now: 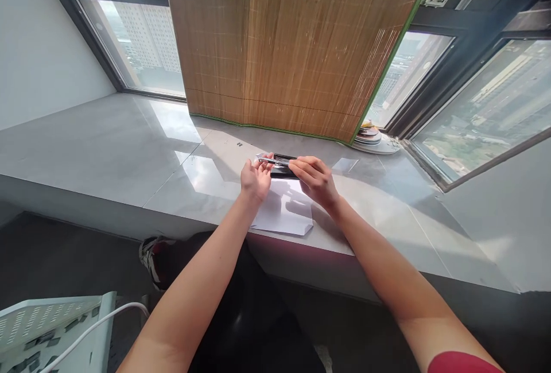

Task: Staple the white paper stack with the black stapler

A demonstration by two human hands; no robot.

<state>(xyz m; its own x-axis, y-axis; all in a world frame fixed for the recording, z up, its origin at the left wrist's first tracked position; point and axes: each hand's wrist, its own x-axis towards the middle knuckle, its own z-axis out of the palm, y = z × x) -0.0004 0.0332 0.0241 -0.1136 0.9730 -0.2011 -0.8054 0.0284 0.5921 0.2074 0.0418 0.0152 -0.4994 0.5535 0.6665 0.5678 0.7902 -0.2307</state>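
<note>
Both my hands meet over a grey stone windowsill [107,149]. My left hand [255,181] and my right hand [316,181] together hold a black stapler [282,166], its metal staple track pulled out towards the left. The left fingers pinch the shiny track end; the right fingers grip the black body. Under the hands lie white sheets of paper [286,212], reaching to the sill's front edge.
A bamboo blind [293,46] with green edging hangs behind the sill. A stack of small plates [371,135] sits at the back right by the window. A small dark item [239,144] lies on the sill. A white device with a cable [51,327] is at lower left; a shoe [150,255] is on the floor.
</note>
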